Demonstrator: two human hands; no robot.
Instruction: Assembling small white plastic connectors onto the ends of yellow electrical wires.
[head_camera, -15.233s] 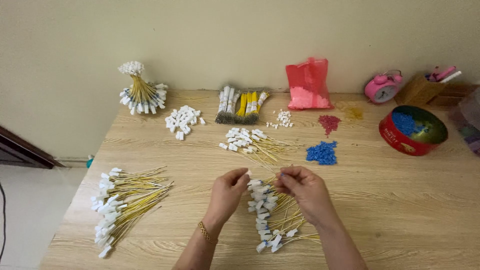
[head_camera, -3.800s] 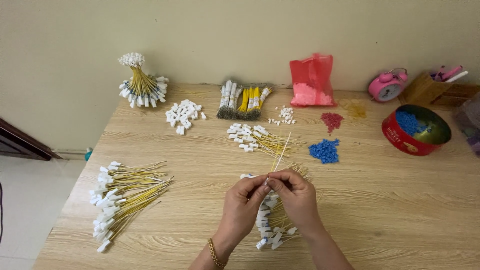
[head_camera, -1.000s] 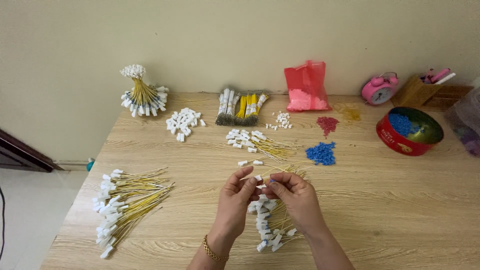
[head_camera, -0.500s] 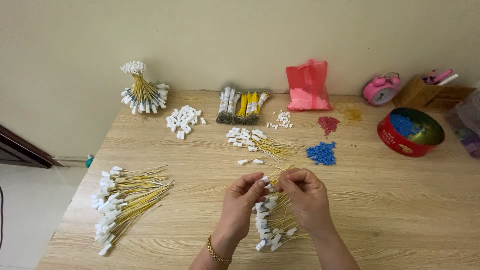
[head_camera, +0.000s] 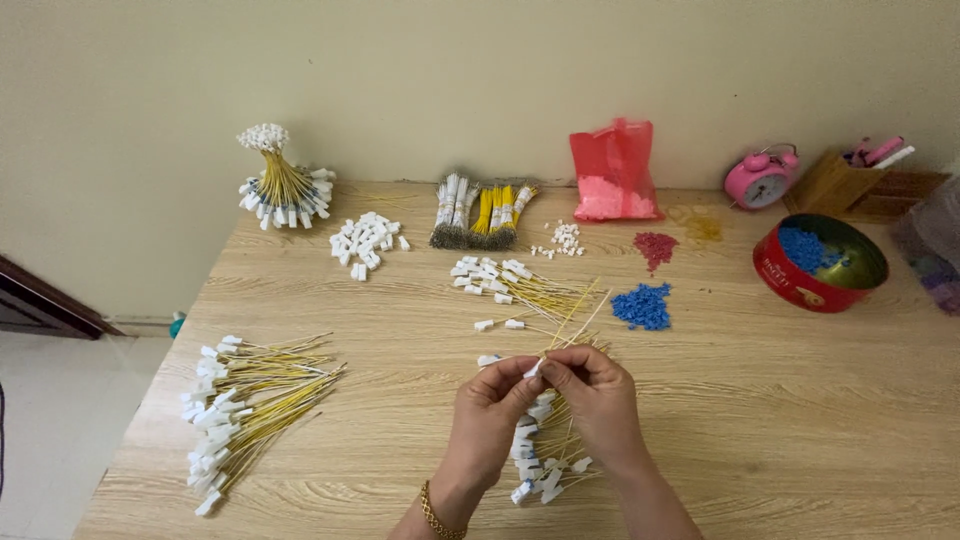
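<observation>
— Where is the thin yellow wire with a small white plastic connector (head_camera: 534, 370) held?

— Pinched at the connector end between left hand (head_camera: 487, 418) and right hand (head_camera: 598, 398), fingers closed together on it, above the wooden desk (head_camera: 780, 420), with the pile of finished wires (head_camera: 540, 455) at 6 o'clock.

— How is it judged to handle?

— Light, springy, easily bent; best gripped just behind the stiff connector.

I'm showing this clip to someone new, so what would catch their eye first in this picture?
Probably the two hands meeting at the front middle of the wooden table: the left hand and right hand pinch a small white connector on thin yellow wires, above a loose pile of the same. Next come the bright colours at the back right: a red plastic bag, a pink alarm clock and a red tin holding blue beads.
</observation>
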